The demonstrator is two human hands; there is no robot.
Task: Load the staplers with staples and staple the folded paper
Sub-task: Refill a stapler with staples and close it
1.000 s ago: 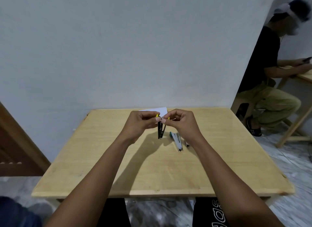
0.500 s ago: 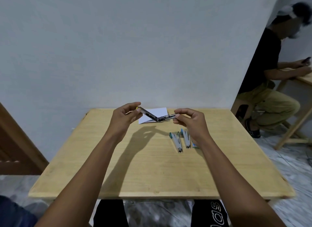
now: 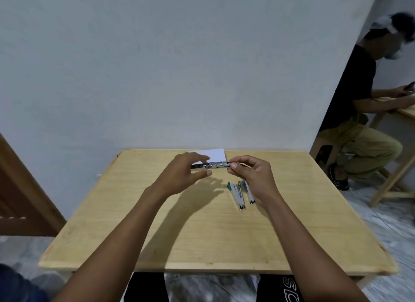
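Observation:
I hold a metal stapler (image 3: 212,165) spread out flat and level above the far middle of the wooden table (image 3: 202,234). My left hand (image 3: 182,175) grips its left end between thumb and fingers. My right hand (image 3: 251,175) pinches its right end. Behind the stapler lies the folded white paper (image 3: 214,154) at the table's far edge. Two more staplers with teal ends lie side by side on the table: one (image 3: 236,195) in plain view, the other (image 3: 248,192) partly hidden by my right hand.
A plain wall stands right behind the table. A wooden door frame (image 3: 20,189) is at the left. At the right a seated person (image 3: 363,113) leans on another wooden table (image 3: 404,113).
The stapler, held upright and nearly folded a second ago, has been spread open and now lies flat and level between my hands. My hands have moved apart.

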